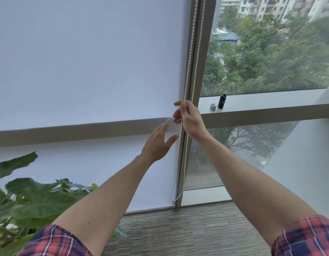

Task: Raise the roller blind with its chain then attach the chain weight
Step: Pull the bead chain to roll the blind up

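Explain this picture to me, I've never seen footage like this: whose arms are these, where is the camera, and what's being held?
The camera is worn on a person's head, looking forward and down, so the arms are the wearer's own. The right hand pinches the bead chain of a white roller blind, which is fully lowered. The left hand is open, fingers straight, just beside the chain. On the window ledge stand a black cylinder and a small grey clip-like piece. A leafy plant sits at lower left.

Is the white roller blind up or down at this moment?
Down. The white roller blind covers the whole left pane, its bottom edge near the grey carpet. The right hand grips the white bead chain.
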`<state>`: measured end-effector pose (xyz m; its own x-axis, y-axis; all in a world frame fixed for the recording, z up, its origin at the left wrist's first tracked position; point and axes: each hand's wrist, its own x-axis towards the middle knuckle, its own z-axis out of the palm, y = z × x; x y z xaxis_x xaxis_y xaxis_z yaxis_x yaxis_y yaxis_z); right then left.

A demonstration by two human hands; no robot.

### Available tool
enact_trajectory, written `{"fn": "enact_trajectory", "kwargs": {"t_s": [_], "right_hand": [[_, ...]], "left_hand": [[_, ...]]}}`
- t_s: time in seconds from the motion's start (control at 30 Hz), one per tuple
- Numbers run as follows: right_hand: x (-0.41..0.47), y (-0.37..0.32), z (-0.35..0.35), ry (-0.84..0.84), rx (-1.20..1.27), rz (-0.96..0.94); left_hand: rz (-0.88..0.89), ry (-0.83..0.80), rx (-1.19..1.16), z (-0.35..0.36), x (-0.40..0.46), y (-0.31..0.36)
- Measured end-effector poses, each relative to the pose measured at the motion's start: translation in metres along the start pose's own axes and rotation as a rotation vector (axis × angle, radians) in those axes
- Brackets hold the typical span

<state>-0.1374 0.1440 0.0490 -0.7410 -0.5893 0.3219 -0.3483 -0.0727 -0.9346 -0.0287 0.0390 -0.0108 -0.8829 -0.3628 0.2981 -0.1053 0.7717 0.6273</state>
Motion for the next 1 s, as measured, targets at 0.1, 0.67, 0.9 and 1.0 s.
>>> {"fn": "enact_trajectory", "kwargs": {"t_s": [0.1,0.67,0.9,1.0], "right_hand": [[-0.004,-0.001,0.004,0.023,0.015,-0.030],[-0.052,0.006,0.024,0.203,0.048,-0.063],[-0.060,0.010,0.037,0.205,0.030,-0.102],[-0.065,0.015,0.039,0.207,0.052,-0.085]], "left_hand": [[-0.033,-0.065,-0.179,0.003,0.004,0.007],[-0.194,0.117,-0.730,0.001,0.000,0.035],[0.016,0.196,-1.010,-0.038,0.027,0.095],[0.132,0.179,-1.018,-0.045,0.031,0.109]]}}
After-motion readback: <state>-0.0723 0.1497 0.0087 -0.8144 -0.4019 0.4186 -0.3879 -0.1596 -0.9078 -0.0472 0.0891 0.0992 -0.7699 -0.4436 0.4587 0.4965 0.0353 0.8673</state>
